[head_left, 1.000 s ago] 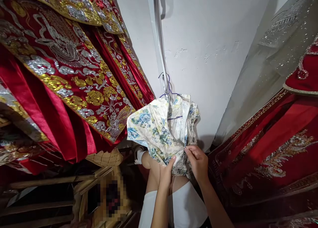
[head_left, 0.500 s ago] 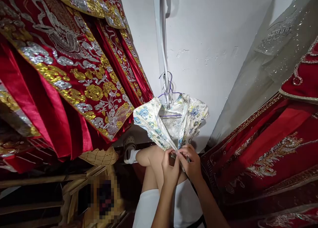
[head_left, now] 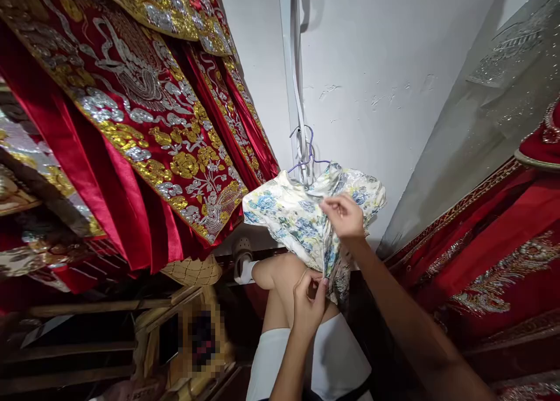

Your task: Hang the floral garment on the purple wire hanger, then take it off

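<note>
A small cream dress with blue and green flowers (head_left: 289, 214) hangs on a thin purple wire hanger (head_left: 306, 156) against the white wall. My left hand (head_left: 308, 305) pinches the dress's front edge low down, fingers closed on the cloth. Higher up, my right hand (head_left: 345, 217) grips the same front opening near the chest, fingers closed on the fabric. The two front edges lie together between my hands.
Red satin garments with gold and silver embroidery (head_left: 131, 133) hang close on the left. More red embroidered cloth (head_left: 485, 255) and a sheer sequinned fabric (head_left: 490, 98) hang on the right. Below are my knees and white shorts (head_left: 324, 360), and woven baskets (head_left: 192, 273) at lower left.
My right hand has gone up from the dress's lower front to its chest. The left hand stays low on the front edge. The open front now lies shut.
</note>
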Available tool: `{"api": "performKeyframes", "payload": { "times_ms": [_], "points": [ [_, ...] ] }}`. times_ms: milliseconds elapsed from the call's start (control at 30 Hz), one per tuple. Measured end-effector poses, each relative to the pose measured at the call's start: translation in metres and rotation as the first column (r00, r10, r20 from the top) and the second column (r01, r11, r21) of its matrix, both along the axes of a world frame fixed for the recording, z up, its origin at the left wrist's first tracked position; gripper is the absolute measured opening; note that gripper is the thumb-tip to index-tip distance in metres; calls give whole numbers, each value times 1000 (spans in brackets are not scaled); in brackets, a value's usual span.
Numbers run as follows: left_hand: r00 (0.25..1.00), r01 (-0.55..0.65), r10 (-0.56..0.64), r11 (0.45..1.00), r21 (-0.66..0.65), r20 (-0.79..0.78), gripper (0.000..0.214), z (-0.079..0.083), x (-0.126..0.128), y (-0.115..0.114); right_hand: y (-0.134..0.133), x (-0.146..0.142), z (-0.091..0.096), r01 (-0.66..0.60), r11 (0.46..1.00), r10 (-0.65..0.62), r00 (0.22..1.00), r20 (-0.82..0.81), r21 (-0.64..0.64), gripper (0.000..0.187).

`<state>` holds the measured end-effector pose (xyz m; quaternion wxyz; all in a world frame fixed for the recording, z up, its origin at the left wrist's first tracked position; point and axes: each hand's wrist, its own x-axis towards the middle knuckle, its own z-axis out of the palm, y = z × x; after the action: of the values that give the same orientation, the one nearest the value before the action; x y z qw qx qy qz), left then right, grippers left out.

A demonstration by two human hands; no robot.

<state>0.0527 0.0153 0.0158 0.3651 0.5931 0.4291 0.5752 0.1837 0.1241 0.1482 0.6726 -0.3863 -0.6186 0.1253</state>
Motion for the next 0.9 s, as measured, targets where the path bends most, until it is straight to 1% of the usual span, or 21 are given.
{"api": "performKeyframes", "payload": {
  "times_ms": [67,133,200,267,300,333,367,433,467,533,567,600,633,667,733,767,833,900],
  "points": [
    [1000,22,-22,1000,-17,4,32,-8,0,3,25,1,35,40,997,-40,999,-1,66,6],
    [1000,25,-25,998,-51,1,35,-15,-3,8,37,-1,59,47,992,-50,999,18,115,4],
    [999,23,-25,998,-63,-25,36,-15,-7,12,37,-4,67,-11,990,-1,997,78,142,4],
    [997,39,-40,999,-23,-59,33,-4,-14,19,29,-6,62,-85,984,64,989,135,154,6],
    [997,40,-39,999,11,-59,30,6,-17,24,25,-7,58,-107,982,85,986,144,158,6],
    [999,28,-26,998,51,-42,28,20,-20,30,21,-7,53,-117,980,95,986,140,162,6],
    [1000,7,-6,996,92,-13,28,38,-23,38,18,-7,49,-119,979,99,987,128,163,6],
    [998,-43,35,980,194,45,29,80,-28,59,15,-5,45,-127,979,109,988,111,162,6],
    [999,-38,29,969,246,41,31,102,-29,71,15,-3,44,-135,977,117,986,118,163,6],
    [999,-2,18,936,352,-42,34,145,-31,94,15,1,47,-149,972,121,980,158,179,7],
    [991,43,13,916,400,-137,30,163,-32,104,14,4,48,-152,968,115,975,190,197,8],
    [973,87,18,895,438,-230,23,178,-33,111,14,7,50,-157,963,105,967,234,219,8],
    [950,115,42,875,471,-310,18,189,-33,115,13,10,50,-166,956,93,953,287,242,8],
    [924,133,73,858,495,-375,16,198,-34,116,13,13,50,-180,947,79,934,348,267,9],
    [888,126,142,840,528,-438,17,206,-36,112,14,18,47,-213,923,45,886,461,320,13],
    [879,107,172,837,536,-444,17,206,-37,108,15,20,45,-226,910,24,867,498,349,14],
    [883,56,211,840,540,-420,17,204,-37,100,20,20,39,-236,885,-11,852,524,402,16],
    [908,-5,226,848,530,-353,17,202,-35,96,26,17,31,-236,884,-20,842,539,402,18]
  ]
}}
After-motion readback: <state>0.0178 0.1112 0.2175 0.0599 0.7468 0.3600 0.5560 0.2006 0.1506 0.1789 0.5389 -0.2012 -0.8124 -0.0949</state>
